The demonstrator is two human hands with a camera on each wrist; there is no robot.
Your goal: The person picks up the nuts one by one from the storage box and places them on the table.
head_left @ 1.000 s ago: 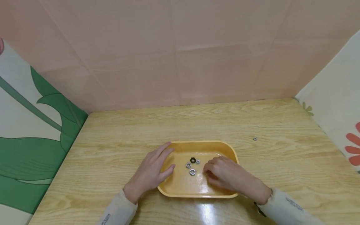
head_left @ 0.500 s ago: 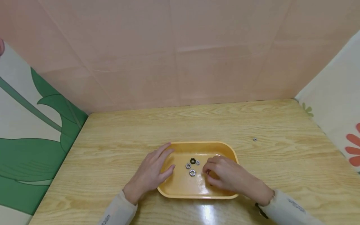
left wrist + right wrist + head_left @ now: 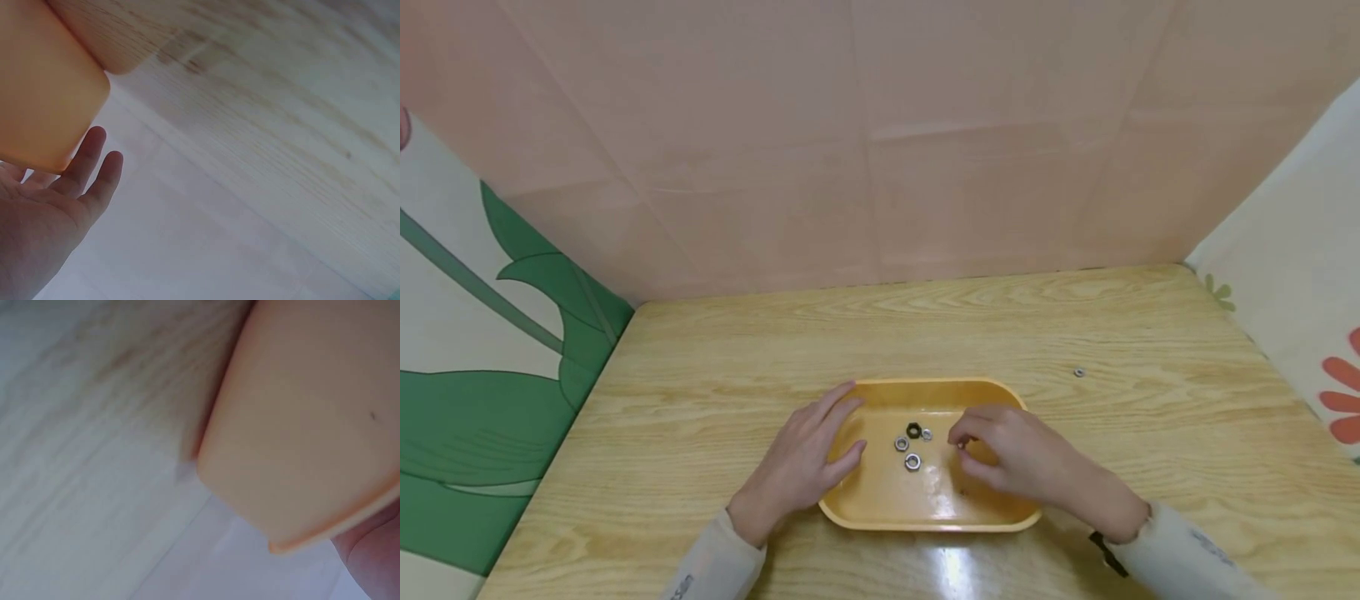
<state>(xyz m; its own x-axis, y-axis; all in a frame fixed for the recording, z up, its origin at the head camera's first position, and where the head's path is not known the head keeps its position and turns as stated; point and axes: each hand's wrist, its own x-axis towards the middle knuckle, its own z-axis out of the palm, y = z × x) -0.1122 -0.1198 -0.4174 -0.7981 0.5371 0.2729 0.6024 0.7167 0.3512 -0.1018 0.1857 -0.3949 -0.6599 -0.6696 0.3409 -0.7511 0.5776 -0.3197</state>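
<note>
A yellow tray [image 3: 925, 522] lies on the table. My left hand [image 3: 797, 458] rests at its left end with relaxed, spread fingers; in the left wrist view its fingers [image 3: 94, 153] touch the tray's outer wall. Above the tray's right half, my right hand [image 3: 1015, 450] pinches a small nut [image 3: 961, 446] between thumb and fingertips. Left of it lie a black nut [image 3: 913, 430], a small silver nut [image 3: 927, 434] and two bigger silver nuts, one at mid-left [image 3: 902, 444], one nearer [image 3: 912, 462]. A tiny dark speck [image 3: 963, 492] lies under the right hand.
A small silver nut [image 3: 1079, 372] lies alone on the wooden table [image 3: 760, 350], beyond the tray's right end. A pink covering [image 3: 865, 167] stands behind the table, with patterned panels at the left [image 3: 482, 433] and right [image 3: 1292, 275].
My right hand has lifted slightly and shifted right, its thumb and fingers parting into a pinch where the small nut now shows. The left hand and the nuts in the tray stay put.
</note>
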